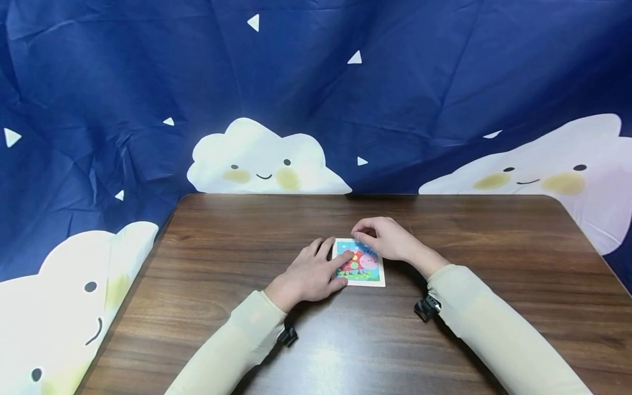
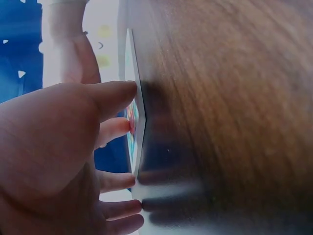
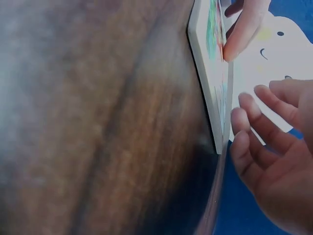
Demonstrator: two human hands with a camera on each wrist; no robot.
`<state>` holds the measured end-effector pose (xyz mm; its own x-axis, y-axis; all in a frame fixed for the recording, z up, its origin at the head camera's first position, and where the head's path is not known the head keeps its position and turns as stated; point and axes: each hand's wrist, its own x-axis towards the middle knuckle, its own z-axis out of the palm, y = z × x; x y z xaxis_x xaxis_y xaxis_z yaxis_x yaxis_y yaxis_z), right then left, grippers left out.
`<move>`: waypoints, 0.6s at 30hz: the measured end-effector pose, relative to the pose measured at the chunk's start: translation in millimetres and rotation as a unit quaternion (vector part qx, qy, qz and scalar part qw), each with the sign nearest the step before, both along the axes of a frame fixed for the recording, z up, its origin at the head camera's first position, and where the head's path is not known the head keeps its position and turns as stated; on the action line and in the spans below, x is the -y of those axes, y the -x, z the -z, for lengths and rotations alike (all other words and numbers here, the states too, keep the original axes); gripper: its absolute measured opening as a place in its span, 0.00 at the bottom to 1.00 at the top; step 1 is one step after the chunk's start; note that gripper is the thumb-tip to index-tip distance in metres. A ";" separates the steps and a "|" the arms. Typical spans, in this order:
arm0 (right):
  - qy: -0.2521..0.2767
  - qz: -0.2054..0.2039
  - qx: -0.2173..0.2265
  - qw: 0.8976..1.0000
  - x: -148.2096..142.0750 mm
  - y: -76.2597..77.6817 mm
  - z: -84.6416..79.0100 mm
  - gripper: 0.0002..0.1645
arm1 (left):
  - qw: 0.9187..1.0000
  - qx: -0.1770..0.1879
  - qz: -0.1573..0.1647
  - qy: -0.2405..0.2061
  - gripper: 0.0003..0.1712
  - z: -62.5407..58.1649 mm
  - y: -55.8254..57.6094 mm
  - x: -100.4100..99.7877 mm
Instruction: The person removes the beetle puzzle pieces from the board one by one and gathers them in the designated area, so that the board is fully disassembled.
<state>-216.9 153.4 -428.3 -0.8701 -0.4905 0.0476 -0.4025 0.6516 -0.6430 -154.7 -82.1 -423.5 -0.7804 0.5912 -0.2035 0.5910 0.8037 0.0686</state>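
Note:
A small, thick square picture board with a white border lies flat on the wooden table. It shows a red spotted ladybird with a pink face on blue and green. My left hand is spread at its left side. The index finger rests on the picture, the thumb is at the near left corner, and other fingers lie along the left edge. Over the far edge hovers my right hand, its fingers loosely bent. In the right wrist view nothing shows between the fingers of the right hand.
The dark brown wooden table has rounded far corners. Behind it and to the left hangs a blue cloth printed with smiling clouds and small white triangles. A small black device sits at the right wrist, another at the left.

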 end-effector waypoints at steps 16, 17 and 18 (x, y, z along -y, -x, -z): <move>-0.055 -0.142 -0.044 0.987 10.7 15.9 6.6 0.13 | 1.000 -0.003 -0.001 0.007 0.37 2.2 -0.9 0.7; -0.057 -0.146 -0.043 0.987 10.3 16.4 6.7 0.14 | 1.000 -0.005 0.000 0.006 0.37 2.3 -0.8 0.8; -0.060 -0.151 -0.048 0.985 9.8 16.8 7.2 0.14 | 1.000 -0.006 0.002 0.005 0.37 2.1 -0.7 0.7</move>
<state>-233.8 143.5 -435.5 -0.6773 -0.7341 0.0489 -0.6455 0.5611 -0.5182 -154.0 -82.8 -425.6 -0.7809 0.5915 -0.2006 0.5943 0.8025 0.0528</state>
